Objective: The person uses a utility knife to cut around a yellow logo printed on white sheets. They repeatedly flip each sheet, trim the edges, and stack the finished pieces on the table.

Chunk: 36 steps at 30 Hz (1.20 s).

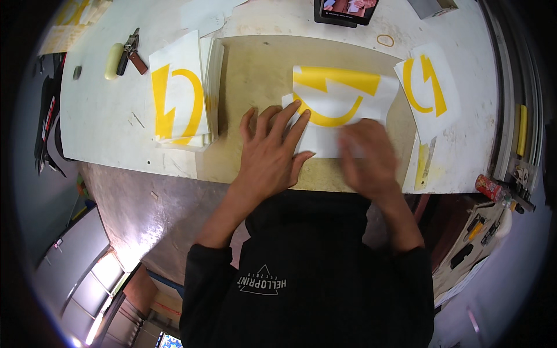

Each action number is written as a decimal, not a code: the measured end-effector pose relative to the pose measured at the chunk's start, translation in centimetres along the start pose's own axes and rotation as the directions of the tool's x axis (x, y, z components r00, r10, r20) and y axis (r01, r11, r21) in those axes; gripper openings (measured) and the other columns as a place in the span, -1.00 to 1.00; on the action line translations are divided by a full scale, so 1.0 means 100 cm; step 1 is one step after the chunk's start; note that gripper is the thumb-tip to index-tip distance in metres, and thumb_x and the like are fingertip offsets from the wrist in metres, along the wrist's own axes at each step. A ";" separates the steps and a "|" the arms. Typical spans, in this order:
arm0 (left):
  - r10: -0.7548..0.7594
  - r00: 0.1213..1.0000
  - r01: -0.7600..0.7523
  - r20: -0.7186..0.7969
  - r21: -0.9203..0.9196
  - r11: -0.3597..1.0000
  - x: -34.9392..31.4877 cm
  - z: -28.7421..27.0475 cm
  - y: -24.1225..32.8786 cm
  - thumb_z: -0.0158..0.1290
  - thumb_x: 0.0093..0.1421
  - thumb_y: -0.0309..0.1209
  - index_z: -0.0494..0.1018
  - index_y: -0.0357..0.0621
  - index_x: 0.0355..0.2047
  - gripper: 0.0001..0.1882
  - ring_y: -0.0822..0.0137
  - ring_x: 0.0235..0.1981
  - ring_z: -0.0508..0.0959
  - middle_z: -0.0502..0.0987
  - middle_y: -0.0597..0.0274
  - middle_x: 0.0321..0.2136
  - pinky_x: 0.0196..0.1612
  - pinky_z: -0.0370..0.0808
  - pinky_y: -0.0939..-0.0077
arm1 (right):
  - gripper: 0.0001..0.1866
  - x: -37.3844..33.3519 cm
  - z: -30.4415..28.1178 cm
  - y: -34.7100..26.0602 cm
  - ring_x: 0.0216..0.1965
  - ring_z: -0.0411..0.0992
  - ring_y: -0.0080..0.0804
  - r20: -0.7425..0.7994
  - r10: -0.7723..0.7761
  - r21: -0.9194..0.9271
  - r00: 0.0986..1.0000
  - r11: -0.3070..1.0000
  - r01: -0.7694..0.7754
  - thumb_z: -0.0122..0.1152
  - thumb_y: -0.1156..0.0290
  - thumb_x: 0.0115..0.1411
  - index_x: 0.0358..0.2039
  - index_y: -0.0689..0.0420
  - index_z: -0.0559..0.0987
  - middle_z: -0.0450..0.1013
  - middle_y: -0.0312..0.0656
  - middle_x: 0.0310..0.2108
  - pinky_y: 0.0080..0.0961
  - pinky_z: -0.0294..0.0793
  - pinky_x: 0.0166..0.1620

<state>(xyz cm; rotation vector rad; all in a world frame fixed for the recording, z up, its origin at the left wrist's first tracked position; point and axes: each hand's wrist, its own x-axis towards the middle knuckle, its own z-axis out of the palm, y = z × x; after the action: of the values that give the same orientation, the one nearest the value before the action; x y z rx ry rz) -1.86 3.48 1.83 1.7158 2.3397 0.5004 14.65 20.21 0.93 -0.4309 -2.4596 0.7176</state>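
A white sheet [348, 87] with a yellow bolt shape and a yellow arc lies on a tan mat [255, 64] in front of me. My left hand [271, 145] rests spread on its left part, fingertips near the end of the arc. Over the sheet's lower right part is my right hand [371, 156], smeared by motion, so whether its fingers hold anything is hidden. To the left lies a stack of similar printed sheets [180, 98]. Another printed sheet [426, 87] with the same yellow shapes lies at the right.
Pliers [132, 49] and a pale yellow rounded block [113, 61] lie at the far left. A screen [348, 10] stands at the back, near a rubber band [385, 40]. A yellow cutter [420, 165] sits by the right front edge, and a red can [489, 187] beyond it.
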 end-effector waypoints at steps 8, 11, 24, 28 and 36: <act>0.047 0.984 -0.057 0.170 0.050 0.997 0.035 -0.012 -0.022 0.37 -0.01 0.19 0.11 -0.08 0.49 0.18 -0.11 0.52 0.02 0.05 0.12 0.53 0.48 -0.17 -0.40 | -0.49 0.043 0.033 0.000 0.45 0.20 0.03 0.286 0.005 -0.268 0.958 0.960 0.075 0.18 0.33 0.33 0.26 0.19 0.49 0.32 0.01 0.37 0.14 0.03 0.49; 0.012 0.971 -0.036 0.240 0.094 0.995 0.052 -0.014 -0.029 0.47 -0.33 0.31 -0.01 -0.17 0.52 0.52 -0.14 0.55 -0.05 -0.04 0.08 0.55 0.50 -0.22 -0.41 | -0.47 0.057 0.050 0.004 0.45 0.20 -0.07 0.286 -0.025 -0.247 0.958 0.964 0.099 0.17 0.33 0.33 0.29 0.21 0.47 0.33 -0.04 0.37 0.14 0.01 0.50; 0.170 0.985 -0.171 -0.004 -0.018 0.985 0.041 -0.012 -0.019 0.46 -0.14 0.14 0.30 -0.03 0.39 0.12 -0.10 0.41 0.25 0.33 0.03 0.36 0.48 -0.05 -0.33 | -0.47 0.003 -0.036 0.027 0.26 0.39 0.05 0.213 0.009 -0.129 0.977 0.991 0.019 0.40 0.52 0.15 0.16 0.18 0.56 0.49 0.03 0.14 0.06 0.30 0.36; 0.188 0.971 -0.201 -0.148 -0.077 0.977 0.012 0.017 -0.005 0.38 0.12 -0.31 0.59 -0.05 0.10 -0.49 0.10 0.05 0.56 0.63 0.21 -0.05 0.38 0.23 -0.14 | -0.58 -0.017 -0.027 0.035 -0.01 0.48 -0.10 0.151 -0.014 -0.086 0.988 0.996 0.027 0.41 0.66 0.05 -0.03 0.14 0.69 0.54 -0.13 -0.15 -0.10 0.42 0.13; 0.131 0.956 -0.164 -0.262 -0.110 0.980 0.015 0.014 -0.008 0.39 0.00 -0.55 0.68 -0.08 -0.11 -0.62 0.12 -0.19 0.53 0.60 0.23 -0.25 0.01 0.42 0.12 | -0.59 -0.028 -0.025 0.038 -0.20 0.45 -0.18 0.011 -0.044 -0.072 0.999 0.996 0.045 0.41 0.74 -0.16 -0.22 0.15 0.73 0.46 -0.20 -0.29 -0.19 0.39 -0.03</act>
<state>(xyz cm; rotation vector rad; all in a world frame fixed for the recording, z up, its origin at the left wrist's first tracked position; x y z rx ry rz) -2.49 4.94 0.26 1.8700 2.2889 0.9309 18.88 23.08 -0.59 -0.3993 -2.5020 0.6147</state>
